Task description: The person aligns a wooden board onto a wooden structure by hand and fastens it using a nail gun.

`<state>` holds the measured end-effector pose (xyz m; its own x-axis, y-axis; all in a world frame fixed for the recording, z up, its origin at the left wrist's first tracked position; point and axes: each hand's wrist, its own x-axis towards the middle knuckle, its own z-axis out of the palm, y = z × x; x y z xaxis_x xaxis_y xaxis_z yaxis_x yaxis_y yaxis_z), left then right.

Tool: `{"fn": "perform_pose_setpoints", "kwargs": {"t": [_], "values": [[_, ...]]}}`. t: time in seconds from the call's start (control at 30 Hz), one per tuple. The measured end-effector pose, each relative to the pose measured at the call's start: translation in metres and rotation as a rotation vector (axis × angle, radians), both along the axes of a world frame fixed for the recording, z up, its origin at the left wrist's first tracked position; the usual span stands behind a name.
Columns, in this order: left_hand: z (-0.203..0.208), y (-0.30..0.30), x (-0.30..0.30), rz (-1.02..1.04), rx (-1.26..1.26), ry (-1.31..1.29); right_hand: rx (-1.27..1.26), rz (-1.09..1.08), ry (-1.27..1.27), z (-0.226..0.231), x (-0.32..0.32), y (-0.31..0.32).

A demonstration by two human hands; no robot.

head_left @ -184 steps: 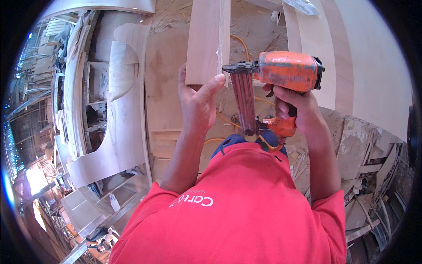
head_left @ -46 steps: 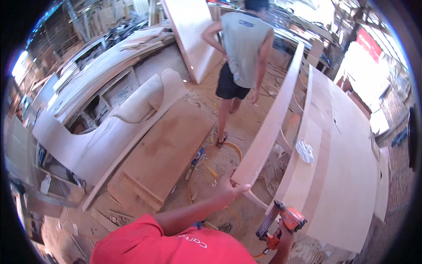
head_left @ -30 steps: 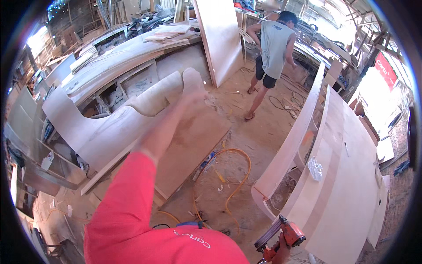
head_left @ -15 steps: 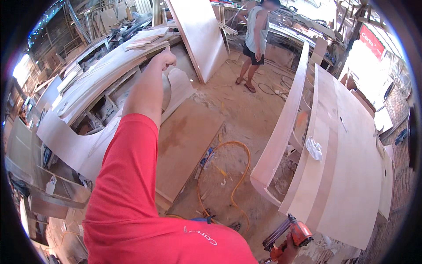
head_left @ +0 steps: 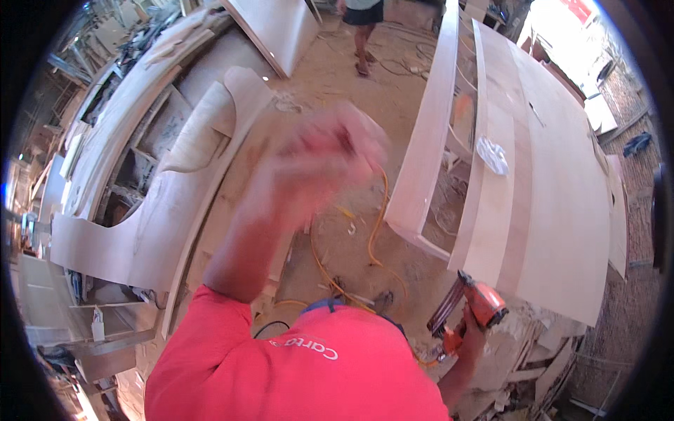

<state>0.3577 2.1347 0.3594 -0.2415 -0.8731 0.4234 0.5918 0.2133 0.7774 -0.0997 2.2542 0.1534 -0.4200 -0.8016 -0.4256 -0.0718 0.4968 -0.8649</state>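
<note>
My left hand [head_left: 330, 151] is raised in front of me over the floor, smeared by motion, with its fingers unclear. Low on the right, my right hand [head_left: 469, 332] is closed around the grip of an orange and black nail gun [head_left: 486, 306]. The tool is beside the near end of a large pale plywood structure [head_left: 554, 203] with a darker strip along it. On that structure lie a crumpled white cloth or bag [head_left: 492, 156] and a thin pen-like object [head_left: 537, 114].
A curved wooden frame edge [head_left: 419, 154] runs along the structure's left. A yellow hose [head_left: 379, 235] loops over the dusty floor. Cut plywood sheets [head_left: 161, 231] and a long workpiece fill the left. At the back, a person [head_left: 364, 35] stands near a leaning panel [head_left: 277, 28].
My left arm, stretched out toward the far left before, has bent and swung back nearer my body. My view has tipped downward. The nail gun stays in my right hand.
</note>
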Motion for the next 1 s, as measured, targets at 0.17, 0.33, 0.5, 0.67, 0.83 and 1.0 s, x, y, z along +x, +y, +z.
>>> {"fn": "perform_pose_setpoints", "kwargs": {"t": [0.17,0.33,0.5,0.67,0.83,1.0], "values": [[0.014,0.062,-0.102,-0.814,0.269,0.507,-0.038,0.061,0.097,0.051,0.029,-0.036],[0.009,0.091,-0.178,-1.302,0.303,1.008,-0.082,0.075,0.168,0.064,0.017,-0.047],[0.015,0.091,-0.208,-1.241,0.165,1.079,-0.087,0.079,0.209,0.058,-0.019,-0.047],[0.038,0.060,-0.237,-1.318,0.092,1.003,-0.104,0.092,0.191,0.053,-0.066,-0.061],[0.049,0.052,-0.292,-1.273,0.073,0.961,-0.065,0.126,0.111,0.069,-0.107,-0.088],[0.060,0.050,-0.342,-1.209,0.002,0.955,-0.068,0.115,0.139,0.059,-0.164,-0.110]]}}
